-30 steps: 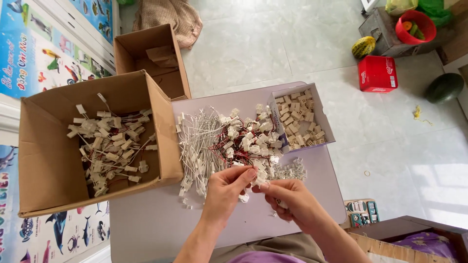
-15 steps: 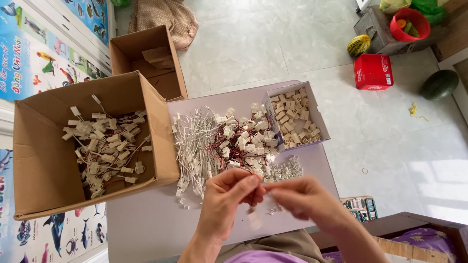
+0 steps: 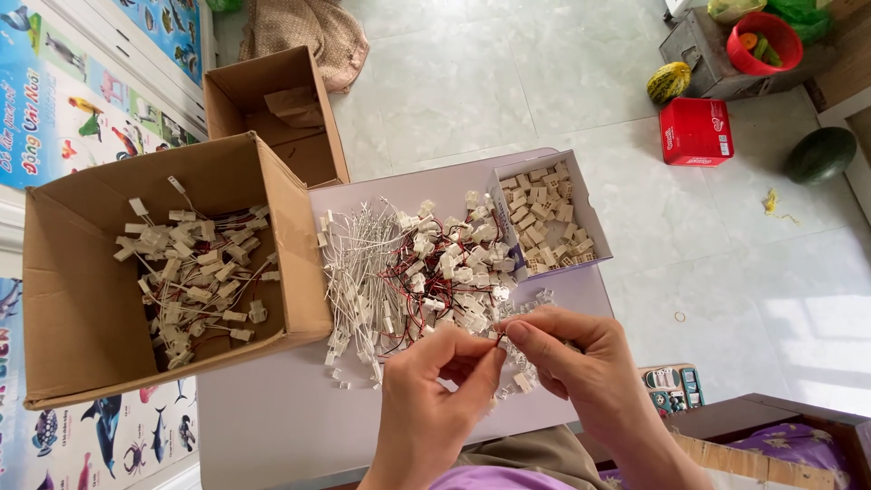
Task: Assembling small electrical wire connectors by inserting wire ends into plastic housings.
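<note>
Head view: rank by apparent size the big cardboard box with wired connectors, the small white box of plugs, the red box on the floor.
1. Big cardboard box
2. Small white box
3. Red box, though it sits farther away on the floor, so its true size is unsure.

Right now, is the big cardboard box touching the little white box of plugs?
Apart. The head view shows the big cardboard box left and the little white box right, with the wire pile between.

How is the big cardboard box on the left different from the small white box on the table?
The big cardboard box is brown and much larger; the small white box is pale and shallow. The big cardboard box holds white connectors with red and black wires attached; the small white box holds only loose beige connector pieces, no wires. The cardboard box sits at the table's left edge, the white box at its far right. Both are open-topped.
</note>
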